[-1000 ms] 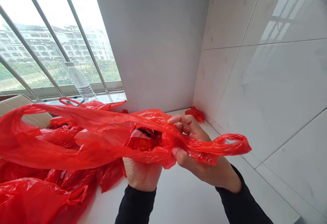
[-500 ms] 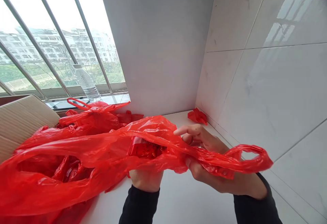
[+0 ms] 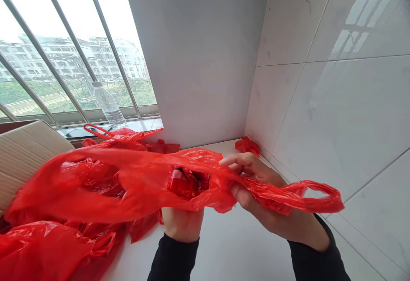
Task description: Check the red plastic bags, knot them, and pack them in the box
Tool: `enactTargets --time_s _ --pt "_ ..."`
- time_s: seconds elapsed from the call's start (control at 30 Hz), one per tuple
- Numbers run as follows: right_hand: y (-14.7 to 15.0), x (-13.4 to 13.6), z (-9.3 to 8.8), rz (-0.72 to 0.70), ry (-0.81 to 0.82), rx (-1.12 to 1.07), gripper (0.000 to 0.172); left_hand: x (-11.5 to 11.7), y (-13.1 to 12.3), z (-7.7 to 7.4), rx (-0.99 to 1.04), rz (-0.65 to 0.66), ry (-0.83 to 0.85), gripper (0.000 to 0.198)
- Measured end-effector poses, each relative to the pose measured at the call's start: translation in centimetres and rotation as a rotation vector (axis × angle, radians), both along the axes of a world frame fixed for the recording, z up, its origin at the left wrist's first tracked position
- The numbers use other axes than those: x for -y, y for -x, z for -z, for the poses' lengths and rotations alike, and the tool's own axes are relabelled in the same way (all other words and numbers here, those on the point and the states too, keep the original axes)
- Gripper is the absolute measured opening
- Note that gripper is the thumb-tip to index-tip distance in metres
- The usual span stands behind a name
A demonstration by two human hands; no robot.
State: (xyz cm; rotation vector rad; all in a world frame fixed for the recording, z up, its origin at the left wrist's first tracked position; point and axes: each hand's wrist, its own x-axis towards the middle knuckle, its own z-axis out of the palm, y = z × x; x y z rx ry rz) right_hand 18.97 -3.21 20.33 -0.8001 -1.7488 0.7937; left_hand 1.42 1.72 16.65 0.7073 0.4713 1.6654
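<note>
A red plastic bag (image 3: 105,187) stretches across the middle of the view, held up over the white counter. Inside it shows a small red packet with gold print (image 3: 184,182). My left hand (image 3: 182,223) is under the bag, closed round the packet through the plastic. My right hand (image 3: 256,191) pinches the bag's twisted right end, and one looped handle (image 3: 315,197) sticks out past it to the right. Both sleeves are black.
A heap of more red plastic bags (image 3: 48,247) lies at the left on the white counter (image 3: 230,251). A cardboard box (image 3: 22,157) stands behind it. A clear water bottle (image 3: 107,103) stands on the window sill. A crumpled red scrap (image 3: 247,145) lies in the tiled corner.
The bag's left side has lifted and pulled tauter. My right hand has kept its pinch and drawn the handle end slightly outward; my left hand stays under the packet.
</note>
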Motion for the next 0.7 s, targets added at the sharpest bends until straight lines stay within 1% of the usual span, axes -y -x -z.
enactTargets --time_s 0.03,0.1,0.17,0.23,0.3,0.37,0.47,0.57,0.7 --pt "0.0 -0.2 0.0 0.028 -0.001 -0.029 0.03 0.0 0.0 0.0 -0.077 0.001 -0.011 0.016" --pt "0.0 -0.5 0.0 0.089 0.016 -0.1 0.023 -0.2 0.0 0.1 -0.201 0.018 0.06 0.014" --pt "0.1 -0.9 0.0 0.152 0.064 -0.172 0.02 -0.2 0.1 0.2 -0.267 0.051 0.179 0.009" --pt "0.3 -1.1 -0.1 0.214 0.121 -0.232 0.019 0.0 0.1 0.1 -0.282 0.117 0.225 0.008" --pt "0.5 -1.1 -0.2 0.268 0.169 -0.288 0.017 0.3 -0.1 0.0 -0.295 0.224 0.21 0.017" --pt "0.7 -1.0 -0.3 0.313 0.214 -0.333 0.016 0.6 -0.3 0.0 -0.34 0.274 0.208 0.029" --pt "0.5 -1.1 -0.4 0.358 0.243 -0.362 0.016 0.7 -0.4 0.0 -0.417 0.241 0.183 0.033" --pt "-0.1 -1.7 -0.3 0.367 0.245 -0.338 0.016 0.6 0.0 0.0 -0.414 0.177 0.105 0.032" --pt "-0.7 -2.7 -0.1 0.348 0.331 -0.27 0.023 0.7 0.8 -0.6 -0.424 0.15 0.039 0.031"
